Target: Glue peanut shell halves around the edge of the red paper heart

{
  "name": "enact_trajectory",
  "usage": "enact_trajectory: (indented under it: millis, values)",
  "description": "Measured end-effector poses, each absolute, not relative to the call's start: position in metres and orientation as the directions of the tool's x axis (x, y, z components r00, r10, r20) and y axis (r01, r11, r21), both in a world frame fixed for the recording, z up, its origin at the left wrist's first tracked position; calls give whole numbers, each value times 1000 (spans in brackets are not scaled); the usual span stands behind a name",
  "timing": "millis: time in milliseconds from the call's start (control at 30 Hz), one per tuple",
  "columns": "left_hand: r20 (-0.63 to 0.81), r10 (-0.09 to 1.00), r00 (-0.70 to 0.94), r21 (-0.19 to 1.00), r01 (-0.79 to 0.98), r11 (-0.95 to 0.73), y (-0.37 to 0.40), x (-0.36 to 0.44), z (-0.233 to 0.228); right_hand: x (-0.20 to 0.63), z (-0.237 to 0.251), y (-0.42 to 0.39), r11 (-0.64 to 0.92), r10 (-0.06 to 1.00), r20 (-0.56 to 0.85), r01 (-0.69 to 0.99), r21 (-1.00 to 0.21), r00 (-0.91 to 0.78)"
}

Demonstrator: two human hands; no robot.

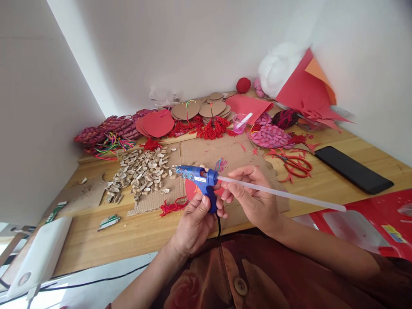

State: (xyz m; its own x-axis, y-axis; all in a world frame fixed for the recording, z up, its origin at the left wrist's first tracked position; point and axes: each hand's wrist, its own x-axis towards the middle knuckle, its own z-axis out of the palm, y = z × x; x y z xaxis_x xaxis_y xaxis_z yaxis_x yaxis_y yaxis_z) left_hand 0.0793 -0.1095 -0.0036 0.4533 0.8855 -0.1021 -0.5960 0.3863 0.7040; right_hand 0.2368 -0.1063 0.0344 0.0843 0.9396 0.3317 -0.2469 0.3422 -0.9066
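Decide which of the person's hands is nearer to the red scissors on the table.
Right. The right hand, pinching the glue stick, lies just left of the red scissors; the left hand, gripping the blue glue gun, is farther left.

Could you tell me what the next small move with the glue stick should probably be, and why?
Probably the right hand should push the glue stick further into the back of the blue glue gun. The left hand grips the gun's handle, the stick's front end sits at the rear opening, and most of its length juts out behind.
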Motion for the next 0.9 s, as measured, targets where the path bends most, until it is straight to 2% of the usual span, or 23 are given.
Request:
enact_trajectory:
  millis: [167,367,467,600,900]
  values:
    - [-119,885,450,672,-620,405,-109,79,0,240,30,-107,399,917,388,-203,-894,94]
    - [-155,880,449,658,-617,431,-108,80,0,251,18,-105,486,860,491,72,-871,139]
    - [-178,870,460,659,-601,452,-109,80,-1,255,16,-103,514,837,529,133,-848,141]
    - [-190,861,472,647,-599,471,-110,80,-2,254,16,-102,555,802,574,147,-819,167]
    - [-153,867,474,644,-618,451,-110,81,-4,248,12,-101,533,828,530,38,-845,182]
